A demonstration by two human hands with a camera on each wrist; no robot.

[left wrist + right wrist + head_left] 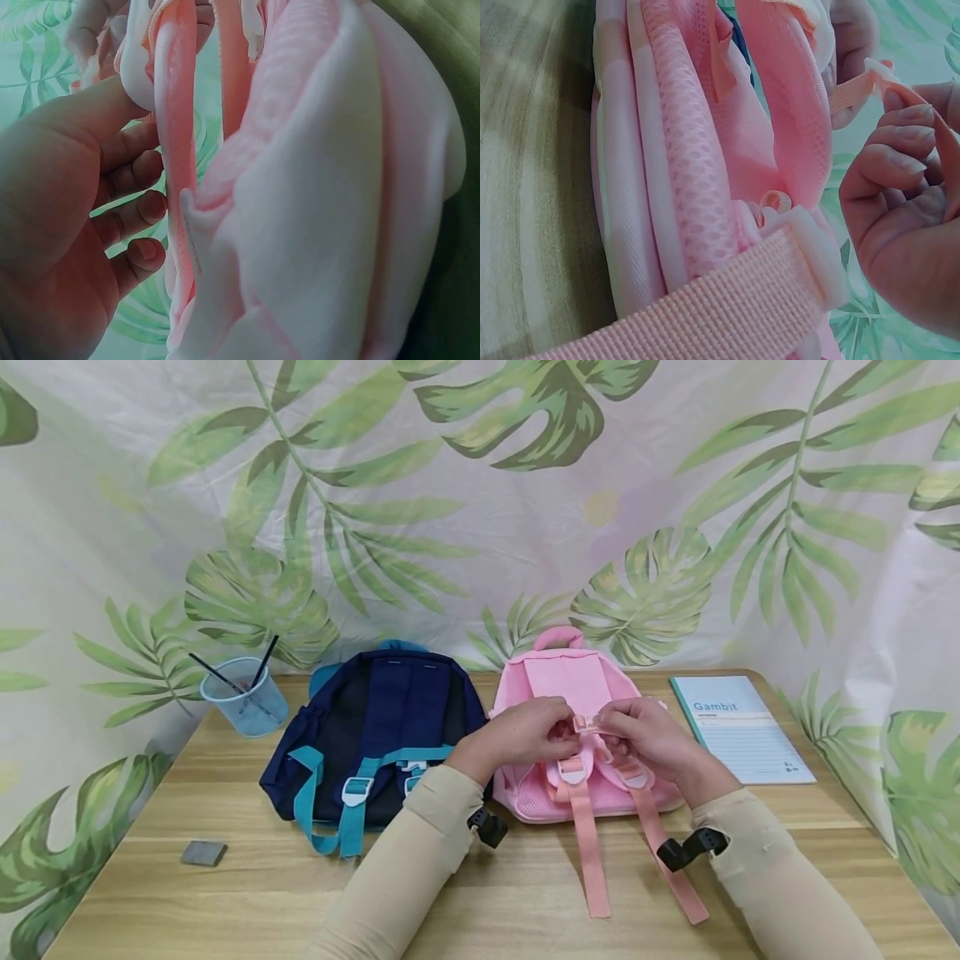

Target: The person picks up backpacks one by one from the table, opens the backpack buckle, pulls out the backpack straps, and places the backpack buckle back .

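Strap (pixel 849 93), pinched by the fingertips of left hand (pixel 527 732) and right hand (pixel 651 737) at the pink backpack (pixel 561 681), right of the navy backpack (pixel 408 710) on the table's (pixel 247 906) far side, seems mid-adjustment, lower straps (pixel 590 852) already threaded.

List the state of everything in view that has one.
Left hand: pinching the orange strap.
Right hand: pinching the same strap, other side of the buckle.
White buckle: threaded on strap.
Pink backpack: strap side showing, two strap ends trailing.
Navy backpack: strap side showing.
Cup: standing, two dark sticks inside.
Notebook: closed, flat.
Gray block: lying flat.
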